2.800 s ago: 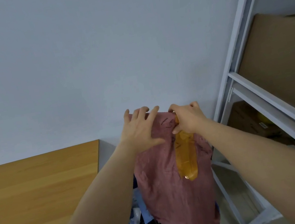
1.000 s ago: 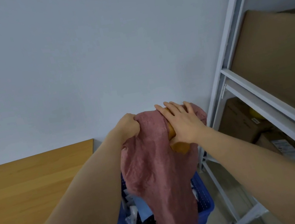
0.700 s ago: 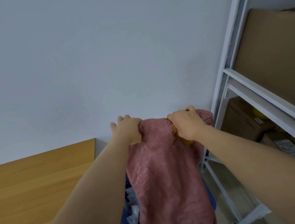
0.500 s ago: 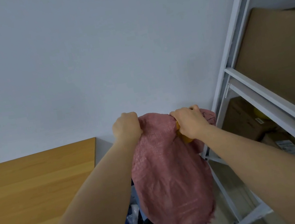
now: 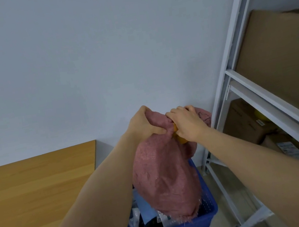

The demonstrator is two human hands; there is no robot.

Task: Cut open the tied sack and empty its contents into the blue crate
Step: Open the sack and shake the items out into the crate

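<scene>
Wooden table (image 5: 29, 194) across lower left; white shelving (image 5: 239, 85) with cardboard boxes (image 5: 283, 61) along right edge. Blue crate (image 5: 208, 217) at bottom centre, holding packets. Pink sack (image 5: 166, 178) upended above it, frayed mouth hanging inside. Left hand (image 5: 142, 124) and right hand (image 5: 186, 124), centre frame, each clenched on bunched top cloth.
</scene>
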